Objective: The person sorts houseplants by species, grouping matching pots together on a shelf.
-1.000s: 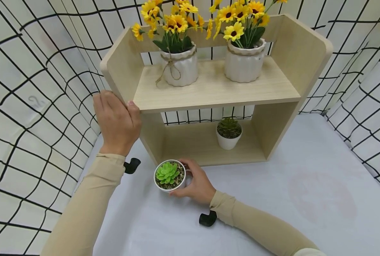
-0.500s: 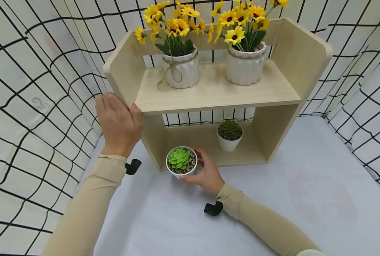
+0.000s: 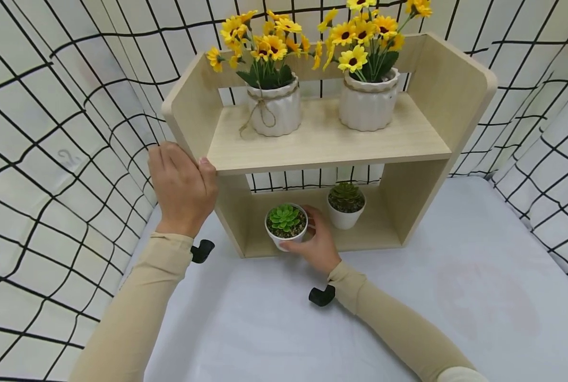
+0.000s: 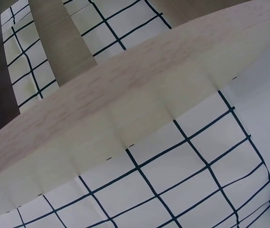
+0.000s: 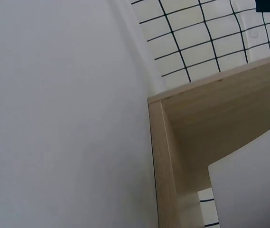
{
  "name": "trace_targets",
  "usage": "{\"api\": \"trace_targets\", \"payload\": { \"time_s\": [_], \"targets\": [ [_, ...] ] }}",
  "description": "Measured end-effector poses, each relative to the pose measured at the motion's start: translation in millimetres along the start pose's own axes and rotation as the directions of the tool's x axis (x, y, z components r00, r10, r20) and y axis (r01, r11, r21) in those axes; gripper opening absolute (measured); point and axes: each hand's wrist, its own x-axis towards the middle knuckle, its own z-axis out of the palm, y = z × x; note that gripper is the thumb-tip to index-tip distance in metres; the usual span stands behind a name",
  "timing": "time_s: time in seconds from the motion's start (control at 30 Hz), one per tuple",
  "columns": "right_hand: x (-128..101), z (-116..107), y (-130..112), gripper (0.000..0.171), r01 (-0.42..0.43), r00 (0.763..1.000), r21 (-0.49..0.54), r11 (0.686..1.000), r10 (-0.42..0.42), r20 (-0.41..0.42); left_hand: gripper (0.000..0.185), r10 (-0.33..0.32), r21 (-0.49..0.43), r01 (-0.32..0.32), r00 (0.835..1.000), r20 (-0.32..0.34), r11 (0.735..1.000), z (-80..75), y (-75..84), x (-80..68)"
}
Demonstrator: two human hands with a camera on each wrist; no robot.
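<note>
A light green succulent in a white pot (image 3: 286, 225) is at the left of the lower shelf, in the head view. My right hand (image 3: 318, 244) grips this pot from its right side, thumb in front. Whether its base touches the board cannot be seen. My left hand (image 3: 183, 185) holds the left side panel of the two-tier wooden shelf (image 3: 332, 154); its fingertips are hidden behind the panel. That panel's edge (image 4: 116, 85) crosses the left wrist view. Beside my right hand stands a darker succulent in a white pot (image 3: 345, 212).
Two white pots of yellow flowers, a left one (image 3: 274, 111) and a right one (image 3: 369, 106), stand on the upper shelf. Black wire grid (image 3: 74, 159) over white walls encloses the back and sides. The shelf rests on a white tabletop (image 3: 432, 297).
My right hand has carried the light green succulent from in front of the shelf, back and to the right, into the lower level. My left hand keeps its hold on the panel.
</note>
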Motion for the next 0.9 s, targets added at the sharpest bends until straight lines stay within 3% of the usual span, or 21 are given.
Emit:
{"api": "trace_targets", "payload": {
  "time_s": [0.43, 0.9],
  "targets": [
    [13, -1, 15, 0.088, -0.065, 0.995, -0.02, 0.998, 0.063, -0.074, 0.04, 0.01, 0.003, -0.01, 1.0, 0.003, 1.0, 0.2, -1.2, -0.4],
    [19, 0, 22, 0.089, -0.054, 0.994, -0.068, 0.996, 0.047, -0.096, 0.039, 0.009, -0.008, -0.009, 1.0, 0.005, 1.0, -0.2, -0.2, -0.2]
  ]
}}
